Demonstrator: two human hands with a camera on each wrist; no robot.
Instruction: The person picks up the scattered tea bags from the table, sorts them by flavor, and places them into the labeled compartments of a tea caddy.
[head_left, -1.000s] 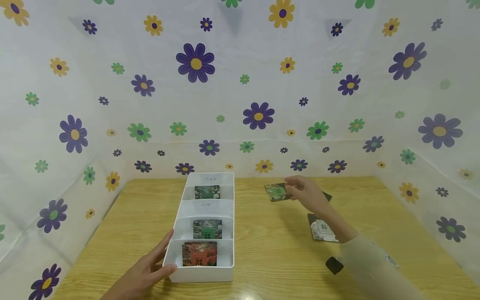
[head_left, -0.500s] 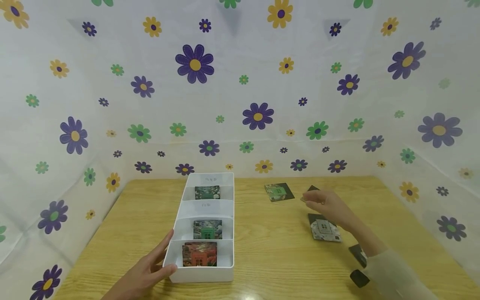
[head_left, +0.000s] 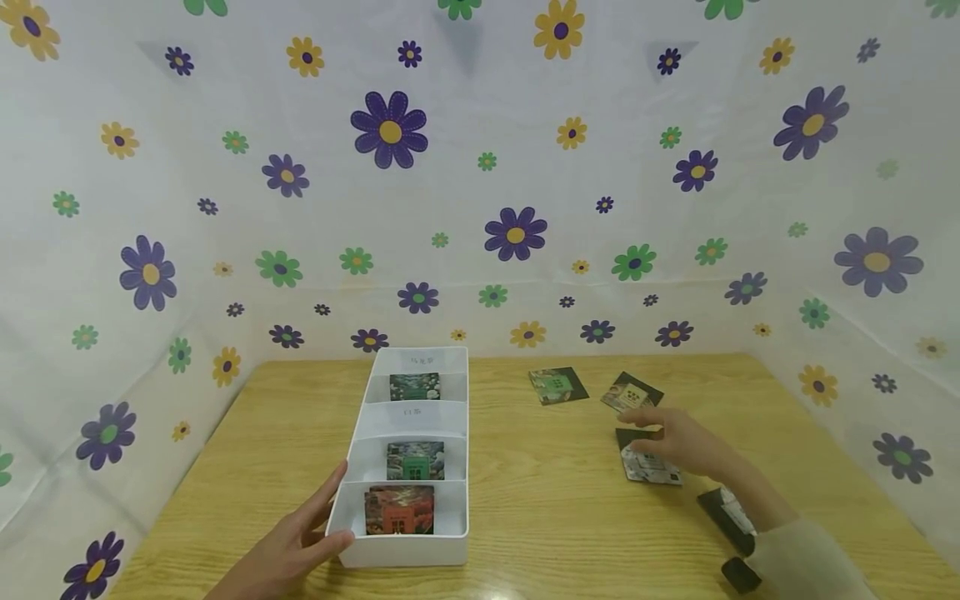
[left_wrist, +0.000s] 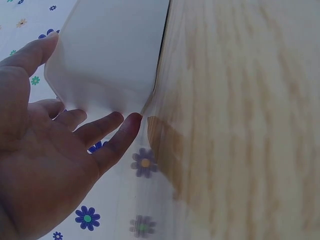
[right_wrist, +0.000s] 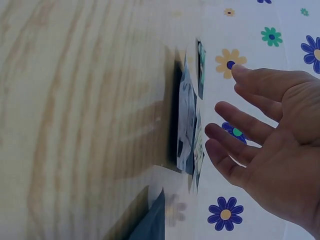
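Note:
A long white plastic box (head_left: 408,550) with several compartments stands on the table at left of centre. My left hand (head_left: 288,533) touches its near left corner, thumb at the front wall and fingers along the left side; in the left wrist view the fingertips meet the white wall (left_wrist: 112,55). My right hand (head_left: 686,442) hovers over a white-and-black square sachet (head_left: 648,467), fingers spread and holding nothing. Just beyond lies a dark sachet with a cream label (head_left: 630,392). To its left is a green one (head_left: 558,385). Red sachets (head_left: 399,510) stand in the nearest compartment.
Behind the red ones a green-labelled sachet (head_left: 415,461) stands in the box, and a dark floral one (head_left: 415,387) farther back. Another dark sachet (head_left: 726,510) lies partly under my right wrist. Flower-print cloth (head_left: 450,192) encloses the table's (head_left: 540,500) back and sides.
My right hand has moved from over the green sachet rightward and nearer, past the cream-labelled one, to the white-and-black one. The sachets stayed put. My left hand has not moved.

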